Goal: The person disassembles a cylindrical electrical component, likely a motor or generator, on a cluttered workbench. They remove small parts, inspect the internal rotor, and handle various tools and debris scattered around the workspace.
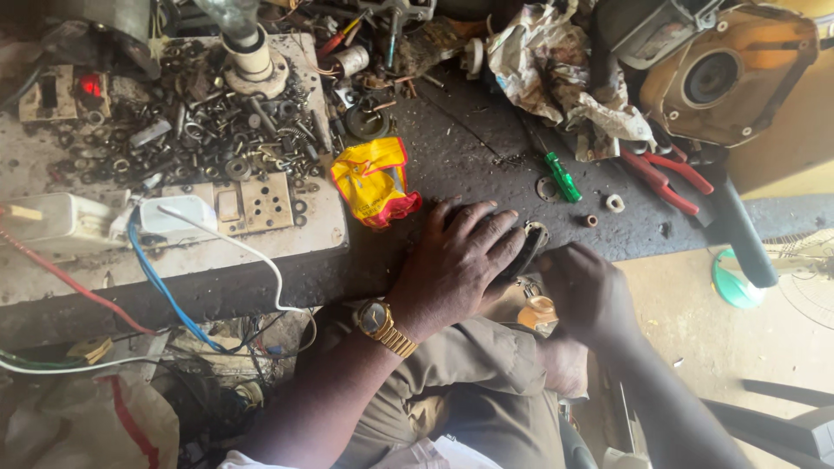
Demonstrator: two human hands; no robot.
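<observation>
dark round motor part (527, 247) with metal rim, lying at my bench edge, mostly hidden under my palm.

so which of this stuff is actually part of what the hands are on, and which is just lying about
In hand:
- left hand pressing flat on a dark round part at the bench edge
- right hand gripping that part's near side

Lying about:
- green screwdriver
- red pliers
- yellow and red packet
- loose nuts and washers
- small white ring
</observation>
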